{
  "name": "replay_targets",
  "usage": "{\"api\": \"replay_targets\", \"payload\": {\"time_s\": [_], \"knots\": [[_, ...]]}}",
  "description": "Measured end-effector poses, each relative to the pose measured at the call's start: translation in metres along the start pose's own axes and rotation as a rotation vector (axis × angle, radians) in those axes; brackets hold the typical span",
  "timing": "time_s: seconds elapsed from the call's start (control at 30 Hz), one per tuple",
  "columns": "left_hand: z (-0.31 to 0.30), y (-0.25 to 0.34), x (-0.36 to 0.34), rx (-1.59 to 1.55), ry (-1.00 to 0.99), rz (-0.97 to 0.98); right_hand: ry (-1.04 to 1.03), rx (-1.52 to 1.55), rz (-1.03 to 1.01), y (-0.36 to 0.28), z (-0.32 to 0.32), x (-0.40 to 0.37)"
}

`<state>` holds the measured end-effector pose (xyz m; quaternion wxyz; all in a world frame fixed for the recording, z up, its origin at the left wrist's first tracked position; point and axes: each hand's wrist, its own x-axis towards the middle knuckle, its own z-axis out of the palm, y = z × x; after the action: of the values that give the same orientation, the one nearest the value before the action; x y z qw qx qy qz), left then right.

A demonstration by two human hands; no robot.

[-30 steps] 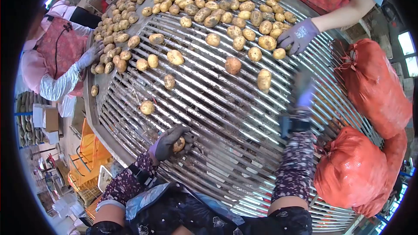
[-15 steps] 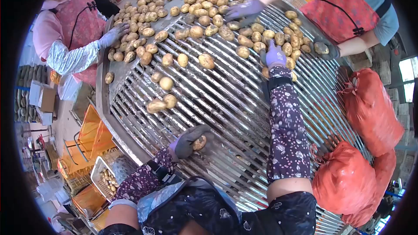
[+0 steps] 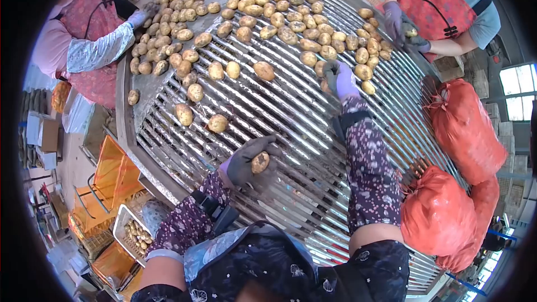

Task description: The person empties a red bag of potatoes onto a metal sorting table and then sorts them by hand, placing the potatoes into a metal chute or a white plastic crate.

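Gloved fingers of the left hand curl round a small potato, held near and left of centre just over the barred surface. It looks firm, light and dusty-skinned, so probably best cupped round its middle. The right hand reaches far right among loose potatoes; whether its fingers grip one I cannot tell.

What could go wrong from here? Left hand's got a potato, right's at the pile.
1. The left hand cups the potato above the metal bars; it may slip and roll off.
2. The right hand reaches into the potato pile on the gapped bars; its glove might snag.
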<state>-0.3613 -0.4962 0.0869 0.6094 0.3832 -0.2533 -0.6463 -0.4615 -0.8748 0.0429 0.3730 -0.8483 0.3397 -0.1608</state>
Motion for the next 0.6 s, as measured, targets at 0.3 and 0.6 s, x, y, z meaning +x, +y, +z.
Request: {"api": "replay_targets", "payload": {"time_s": [0.3,0.6], "knots": [[-0.019,0.011,-0.001,-0.269,0.162,-0.163,0.405,-0.434,0.3,0.01,-0.068,-0.011],[-0.02,-0.012,-0.006,-0.444,0.187,-0.095,0.133,-0.497,0.123,-0.063,0.002,-0.08]]}}
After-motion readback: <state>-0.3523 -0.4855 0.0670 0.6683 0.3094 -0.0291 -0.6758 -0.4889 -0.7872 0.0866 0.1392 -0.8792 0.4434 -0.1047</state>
